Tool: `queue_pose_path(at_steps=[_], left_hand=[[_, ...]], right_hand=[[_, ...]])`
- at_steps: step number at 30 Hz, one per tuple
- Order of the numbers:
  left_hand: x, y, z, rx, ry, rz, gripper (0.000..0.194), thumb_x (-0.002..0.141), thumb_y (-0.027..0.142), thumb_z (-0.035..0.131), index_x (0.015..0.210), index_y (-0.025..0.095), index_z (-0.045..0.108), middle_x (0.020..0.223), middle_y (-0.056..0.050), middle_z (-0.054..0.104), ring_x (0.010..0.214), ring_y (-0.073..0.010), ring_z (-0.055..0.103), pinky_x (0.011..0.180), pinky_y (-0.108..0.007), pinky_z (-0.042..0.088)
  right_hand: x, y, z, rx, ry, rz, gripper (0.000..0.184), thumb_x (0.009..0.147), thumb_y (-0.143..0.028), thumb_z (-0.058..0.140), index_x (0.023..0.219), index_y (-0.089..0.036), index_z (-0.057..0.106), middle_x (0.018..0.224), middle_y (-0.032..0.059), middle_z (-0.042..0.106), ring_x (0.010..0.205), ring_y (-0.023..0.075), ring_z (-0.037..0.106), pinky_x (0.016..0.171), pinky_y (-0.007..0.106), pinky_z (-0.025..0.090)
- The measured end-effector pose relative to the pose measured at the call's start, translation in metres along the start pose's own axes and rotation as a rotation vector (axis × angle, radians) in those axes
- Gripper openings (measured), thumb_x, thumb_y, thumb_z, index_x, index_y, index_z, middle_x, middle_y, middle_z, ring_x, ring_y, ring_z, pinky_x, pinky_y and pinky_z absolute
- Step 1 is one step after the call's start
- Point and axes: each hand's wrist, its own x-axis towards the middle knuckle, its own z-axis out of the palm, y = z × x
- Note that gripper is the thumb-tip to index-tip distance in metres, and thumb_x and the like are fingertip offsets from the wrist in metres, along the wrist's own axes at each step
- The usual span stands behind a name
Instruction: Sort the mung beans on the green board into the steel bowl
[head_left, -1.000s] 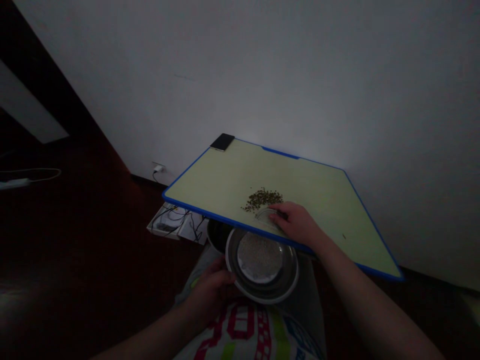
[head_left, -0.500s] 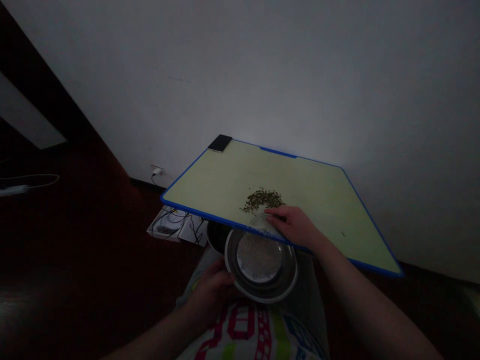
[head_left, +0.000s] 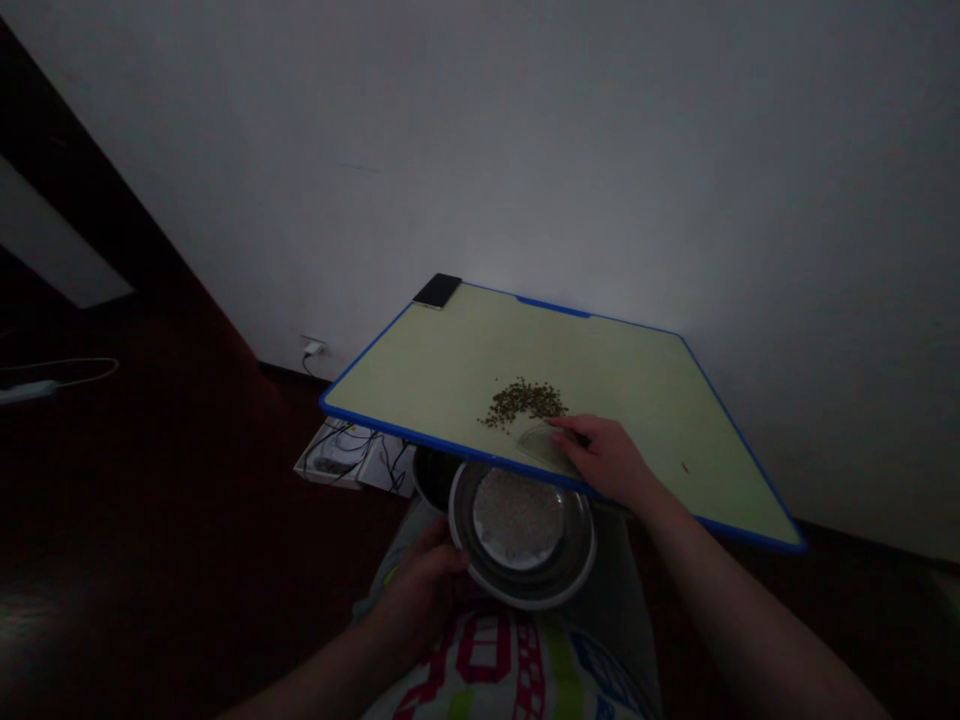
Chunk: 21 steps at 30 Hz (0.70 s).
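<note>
My left hand (head_left: 427, 580) grips the left rim of a metal bowl (head_left: 581, 570) held over my lap, just under the table's front edge. Inside the bowl lies a pale, grainy mass (head_left: 517, 515), perhaps rice; the dim light hides its exact kind. Between the fingers and thumb of my right hand (head_left: 604, 460) is a clear, thin scraper (head_left: 544, 447), resting on the tabletop near the front edge. Just beyond it is a loose, spread pile of small brown-green beans or seeds (head_left: 523, 398).
The pale yellow table (head_left: 622, 370) has a blue rim and stands against a wall. A black phone (head_left: 438, 291) lies at its far left corner. Under the table are a dark pot (head_left: 433, 478) and a white box (head_left: 330, 455) with cables. A wall plug (head_left: 313, 348) is at left.
My right hand has moved slightly right with the scraper. The pale grains at the table's front edge have gone from there. My left hand and the bowl are nearly still.
</note>
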Motion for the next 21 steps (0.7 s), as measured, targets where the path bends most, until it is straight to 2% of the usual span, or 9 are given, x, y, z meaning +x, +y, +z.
queue_pose_path(at_steps=[2,6,11,16,21], left_hand=[[-0.001,0.000,0.001,-0.001,0.013,0.015,0.042,0.064,0.008,0.061,0.104,0.018,0.067,0.095,-0.009,0.079,0.085,-0.0313,0.074,0.078,-0.049,0.059],[-0.002,0.001,0.005,-0.010,0.031,0.030,0.044,0.062,0.009,0.063,0.106,0.017,0.067,0.095,-0.010,0.079,0.082,-0.0285,0.073,0.077,-0.045,0.059],[-0.002,0.001,0.007,-0.027,0.059,0.038,0.045,0.061,0.011,0.065,0.106,0.018,0.067,0.099,-0.010,0.079,0.086,-0.0298,0.073,0.077,-0.044,0.058],[-0.003,0.001,0.008,-0.025,0.055,0.044,0.051,0.062,0.010,0.065,0.112,0.017,0.065,0.096,-0.010,0.079,0.082,-0.0276,0.073,0.075,-0.043,0.058],[-0.003,0.000,0.008,-0.011,0.045,0.047,0.054,0.063,0.011,0.064,0.117,0.017,0.062,0.097,-0.010,0.079,0.085,-0.0312,0.072,0.076,-0.049,0.058]], right_hand=[[0.005,-0.001,0.002,-0.051,-0.004,-0.034,0.034,0.090,-0.030,0.054,0.115,-0.018,0.073,0.103,0.0110,0.076,0.091,0.0237,0.069,0.083,0.037,0.051],[0.015,-0.012,0.009,-0.052,-0.038,-0.077,0.036,0.090,-0.029,0.053,0.117,-0.017,0.072,0.106,0.0121,0.076,0.094,0.0245,0.069,0.084,0.038,0.052],[0.019,-0.016,0.013,0.097,-0.097,-0.077,0.033,0.089,-0.029,0.055,0.116,-0.021,0.073,0.101,0.0077,0.078,0.084,0.0213,0.071,0.076,0.034,0.053],[0.010,-0.011,0.014,0.148,-0.111,-0.141,0.032,0.089,-0.030,0.056,0.113,-0.020,0.074,0.098,0.0084,0.077,0.085,0.0206,0.070,0.075,0.032,0.052],[-0.007,-0.010,0.011,0.143,-0.107,-0.162,0.030,0.088,-0.030,0.057,0.110,-0.019,0.075,0.087,0.0072,0.075,0.078,0.0189,0.067,0.070,0.030,0.050]])
